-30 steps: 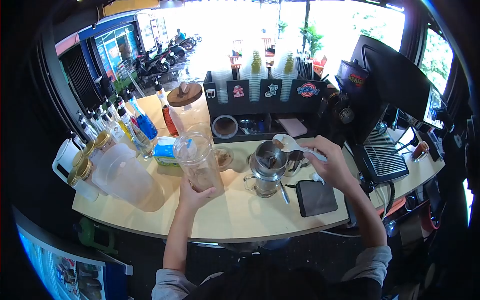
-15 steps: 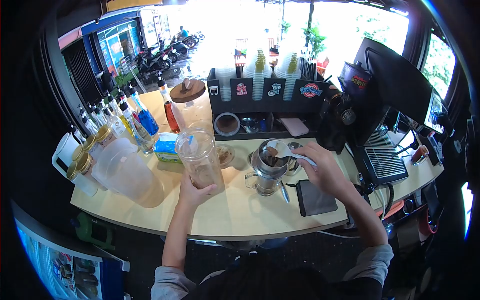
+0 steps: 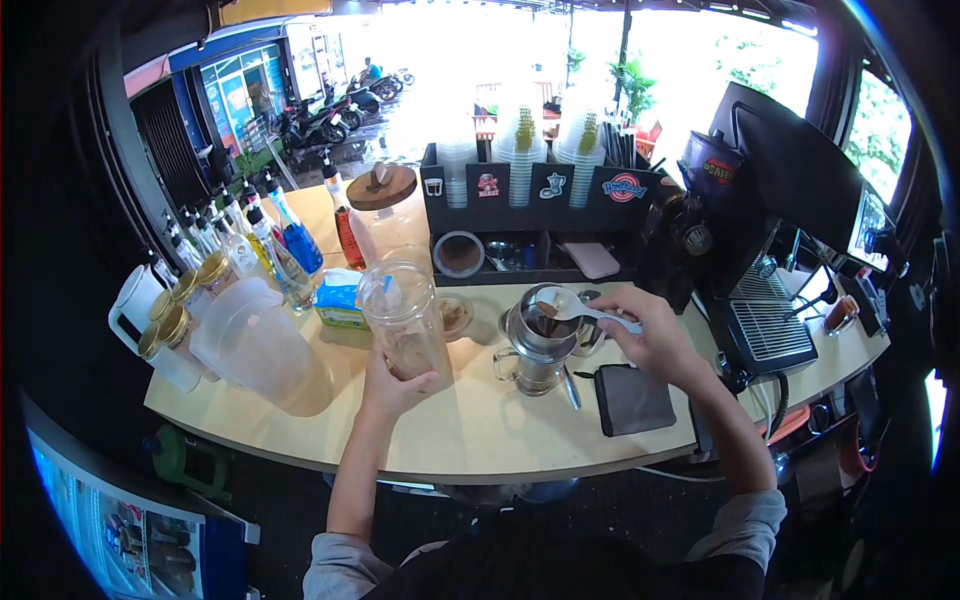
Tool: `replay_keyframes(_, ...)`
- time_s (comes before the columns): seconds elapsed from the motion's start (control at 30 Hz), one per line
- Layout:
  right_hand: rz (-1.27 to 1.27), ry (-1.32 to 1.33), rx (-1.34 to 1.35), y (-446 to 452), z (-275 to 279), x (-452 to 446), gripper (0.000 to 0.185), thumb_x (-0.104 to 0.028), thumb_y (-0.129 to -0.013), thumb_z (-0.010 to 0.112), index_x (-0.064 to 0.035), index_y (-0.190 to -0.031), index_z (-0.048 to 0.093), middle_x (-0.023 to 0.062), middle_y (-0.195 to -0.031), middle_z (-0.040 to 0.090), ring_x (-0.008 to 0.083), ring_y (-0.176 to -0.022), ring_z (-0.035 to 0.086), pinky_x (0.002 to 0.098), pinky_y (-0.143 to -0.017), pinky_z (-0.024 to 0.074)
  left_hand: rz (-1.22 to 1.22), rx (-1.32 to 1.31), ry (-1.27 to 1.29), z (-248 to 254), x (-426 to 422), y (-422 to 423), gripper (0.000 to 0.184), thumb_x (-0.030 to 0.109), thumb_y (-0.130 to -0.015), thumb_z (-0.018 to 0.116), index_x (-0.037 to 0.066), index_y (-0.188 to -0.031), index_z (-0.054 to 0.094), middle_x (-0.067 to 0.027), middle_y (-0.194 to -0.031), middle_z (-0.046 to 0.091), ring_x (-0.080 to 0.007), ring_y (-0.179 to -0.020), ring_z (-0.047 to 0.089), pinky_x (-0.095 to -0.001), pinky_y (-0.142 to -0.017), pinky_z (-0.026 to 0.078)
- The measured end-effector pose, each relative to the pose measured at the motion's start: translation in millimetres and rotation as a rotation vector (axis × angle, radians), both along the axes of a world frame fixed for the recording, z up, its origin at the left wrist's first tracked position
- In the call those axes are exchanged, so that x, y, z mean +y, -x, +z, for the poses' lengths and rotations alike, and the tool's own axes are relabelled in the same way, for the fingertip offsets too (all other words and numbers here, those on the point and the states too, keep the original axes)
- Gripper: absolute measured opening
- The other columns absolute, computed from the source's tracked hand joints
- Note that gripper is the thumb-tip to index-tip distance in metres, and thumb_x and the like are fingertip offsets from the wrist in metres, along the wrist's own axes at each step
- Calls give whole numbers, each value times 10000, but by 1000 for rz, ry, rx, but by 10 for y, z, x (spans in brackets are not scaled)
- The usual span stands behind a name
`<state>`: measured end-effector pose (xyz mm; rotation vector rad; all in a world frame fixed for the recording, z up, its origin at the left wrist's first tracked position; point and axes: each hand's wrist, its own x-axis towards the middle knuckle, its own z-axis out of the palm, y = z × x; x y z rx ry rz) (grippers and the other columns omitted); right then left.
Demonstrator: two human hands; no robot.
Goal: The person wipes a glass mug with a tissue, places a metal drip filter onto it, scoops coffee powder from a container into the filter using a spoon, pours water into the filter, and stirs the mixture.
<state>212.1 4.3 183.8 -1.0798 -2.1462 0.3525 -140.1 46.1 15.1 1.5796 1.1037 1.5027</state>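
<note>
My left hand [image 3: 395, 386] is wrapped round the lower part of a clear plastic jar [image 3: 412, 335] with some brown powder inside. A white spoon [image 3: 578, 308] is pinched in my right hand [image 3: 652, 335]. Its bowl, with brown grounds on it, is over the mouth of a metal drip coffee filter [image 3: 543, 345]. The filter sits on a glass mug [image 3: 536, 377] with a handle on its left side. Dark grounds show inside the filter. Behind the jar lies a small round lid or dish [image 3: 455, 314] with brown residue.
A translucent pitcher [image 3: 250, 340], a tissue pack [image 3: 340, 300] and several pump bottles [image 3: 295, 235] stand to the left. A black cup organizer [image 3: 545, 225] is at the back. A dark folded cloth [image 3: 633, 400] lies near the front edge, and an espresso machine [image 3: 765, 320] stands right.
Both hands stay in nearly the same places, still holding the jar and the spoon. The spoon's bowl remains over the filter, and the whole view has shifted slightly.
</note>
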Motion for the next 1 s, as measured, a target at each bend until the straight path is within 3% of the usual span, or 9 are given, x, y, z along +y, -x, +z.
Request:
replay_keyframes(0.2,110,217,171,297,297,219,224,-62,-837,599,-17,-1054,633,88,-844,611,151,-823,598,334,-851,487,54,32,44,-87,-3,71,1024,115,-506,899,58,-1341,310,-107,-1245,483,-243,-1150,512,-392,-930,502)
replay_keyframes(0.23,123,161,47,400,404,255,225,-66,-836,586,-10,-1049,633,76,-809,589,133,-783,571,304,-825,486,47,7,64,-57,-25,66,1043,106,-508,898,61,-1356,292,-111,-1243,479,-247,-1148,508,-396,-930,504)
replay_keyframes(0.33,304,98,105,798,469,500,214,-78,-827,589,-5,-1021,643,83,-791,596,147,-748,568,297,-772,485,78,36,-58,-173,46,156,972,262,-602,864,38,-1359,298,-131,-1232,485,-262,-1119,515,-397,-936,481)
replay_keyframes(0.37,302,55,-11,949,560,543,206,-86,-820,579,-2,-991,656,108,-788,626,194,-737,599,312,-736,494,90,37,-64,-190,77,193,972,262,-602,864,38,-1359,298,-131,-1232,485,-262,-1119,515,-397,-936,481)
replay_keyframes(0.43,346,15,-118,1219,613,714,203,-78,-823,572,-4,-992,658,100,-826,632,200,-771,610,305,-737,496,197,229,-380,-144,118,236,860,450,-718,744,5,-1334,342,-149,-1191,515,-263,-1086,526,-389,-920,451)
replay_keyframes(0.53,366,-14,-414,1617,654,926,196,-89,-804,581,-18,-963,671,101,-867,648,231,-816,632,317,-732,507,220,148,-398,-33,61,203,781,538,-797,607,-16,-1303,392,-157,-1134,549,-266,-1068,539,-378,-894,427)
replay_keyframes(0.67,371,20,-810,2068,709,955,174,-136,-739,617,-57,-874,692,118,-846,671,267,-816,656,366,-704,519,237,165,-398,-23,61,257,671,473,-839,578,-8,-1280,422,-153,-1097,568,-263,-1042,551,-371,-865,433)
replay_keyframes(0.8,338,-42,-898,2260,689,873,154,-125,-746,593,-59,-847,690,126,-828,672,278,-788,657,383,-673,521,274,214,-415,-15,47,278,609,442,-859,560,1,-1260,439,-144,-1086,569,-262,-1013,559,-366,-842,435)
replay_keyframes(1.0,350,-141,-677,2006,608,848,171,-107,-789,564,-32,-894,675,146,-965,643,292,-874,639,370,-745,506,349,159,-529,-3,36,292,490,346,-849,598,2,-1182,496,-141,-1044,577,-248,-935,567,-353,-803,445)
